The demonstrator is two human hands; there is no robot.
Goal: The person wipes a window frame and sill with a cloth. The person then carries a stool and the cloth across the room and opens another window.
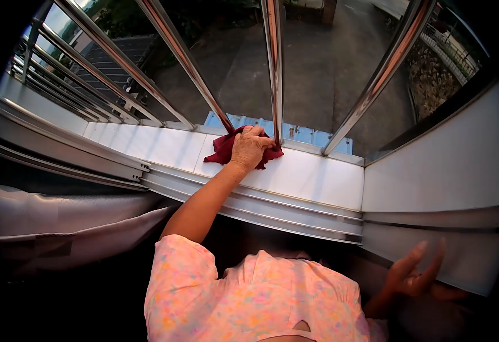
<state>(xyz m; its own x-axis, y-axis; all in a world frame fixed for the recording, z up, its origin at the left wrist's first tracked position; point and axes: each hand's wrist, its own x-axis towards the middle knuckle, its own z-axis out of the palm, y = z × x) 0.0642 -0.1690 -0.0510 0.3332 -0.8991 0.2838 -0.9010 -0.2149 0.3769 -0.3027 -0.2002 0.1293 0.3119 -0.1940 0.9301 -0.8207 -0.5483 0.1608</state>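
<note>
My left hand (pixel 250 147) reaches out over the window ledge, its fingers curled on a crumpled dark red cloth (pixel 222 149). The cloth lies against the white tiled ledge (pixel 323 178), at the foot of two upright metal bars (pixel 274 74). Part of the cloth is hidden beneath the hand. Low at the right, my right hand (pixel 413 273) is raised beside the white side wall of the window, holding nothing. Its fingers are spread and slightly blurred.
A row of shiny bars (pixel 172 48) fences the ledge's outer edge. Sliding window tracks (pixel 295 214) run along its near side, with a window frame (pixel 67 151) at left. A pale curtain (pixel 72 222) hangs lower left. Outside, a blue metal roof (pixel 312 137) sits below.
</note>
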